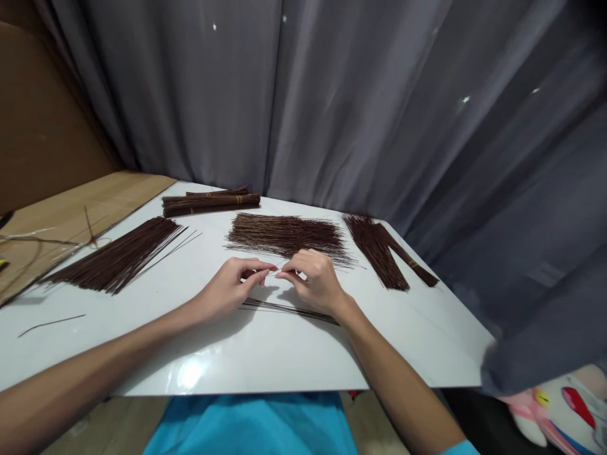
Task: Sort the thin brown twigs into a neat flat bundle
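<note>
Two hands (231,281) (313,275) pinch a barely visible strand (277,269).

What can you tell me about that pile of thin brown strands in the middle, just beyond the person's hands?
The pile of thin brown strands lies flat on the white tabletop, its strands running roughly side to side. They look stiff, like twigs or wire; the exact material is unclear. The left part is lighter brown, the right darker. Loose ends stick out raggedly, and no tie shows around it. The right hand overlaps its near edge in this view; whether they touch is unclear.
</note>
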A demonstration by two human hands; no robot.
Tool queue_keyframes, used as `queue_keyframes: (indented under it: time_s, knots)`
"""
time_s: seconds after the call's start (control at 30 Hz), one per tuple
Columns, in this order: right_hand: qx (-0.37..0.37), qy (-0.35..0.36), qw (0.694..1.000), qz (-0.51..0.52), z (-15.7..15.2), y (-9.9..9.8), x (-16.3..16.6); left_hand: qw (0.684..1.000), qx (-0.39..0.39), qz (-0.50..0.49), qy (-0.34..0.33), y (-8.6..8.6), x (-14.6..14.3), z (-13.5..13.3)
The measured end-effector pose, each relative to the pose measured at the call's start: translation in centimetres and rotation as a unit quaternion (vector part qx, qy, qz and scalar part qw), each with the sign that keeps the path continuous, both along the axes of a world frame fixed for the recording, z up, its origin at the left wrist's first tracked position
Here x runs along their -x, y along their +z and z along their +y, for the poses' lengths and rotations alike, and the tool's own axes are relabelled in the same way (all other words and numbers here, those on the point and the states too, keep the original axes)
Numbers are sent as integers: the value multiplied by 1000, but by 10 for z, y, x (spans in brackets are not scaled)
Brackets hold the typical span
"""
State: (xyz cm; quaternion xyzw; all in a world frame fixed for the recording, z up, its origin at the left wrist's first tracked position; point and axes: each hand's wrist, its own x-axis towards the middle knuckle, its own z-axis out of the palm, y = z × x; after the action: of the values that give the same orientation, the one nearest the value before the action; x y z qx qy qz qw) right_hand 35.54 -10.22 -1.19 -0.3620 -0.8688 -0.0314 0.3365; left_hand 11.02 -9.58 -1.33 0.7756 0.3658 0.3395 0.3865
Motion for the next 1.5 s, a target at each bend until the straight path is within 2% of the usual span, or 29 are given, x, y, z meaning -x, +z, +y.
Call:
queue_keyframes:
  time_s: [0.27,0.5,0.73,0.93,1.1,1.23,1.5]
  knots:
    - [-6,15,999,31,4,-3,-1,1000,-1,-21,-8,2,-2,-1]
    - [-37,3,999,-8,4,-3,0,1000,-21,0,8,-2,-1,2]
    - [-71,-40,993,-84,2,1,-3,1000,8,-7,14,-9,1,9]
    - [-103,-8,993,-58,-1,5,2,999,11,-30,33,-3,1,7]
    - [-117,-11,992,-38,-4,6,10,1000,10,-28,8,3,3,6]
    - [-108,-3,993,-51,-2,3,12,999,-16,-24,-30,3,4,7]
    - [-36,24,998,-43,0,-7,9,999,-15,12,-43,5,7,4]
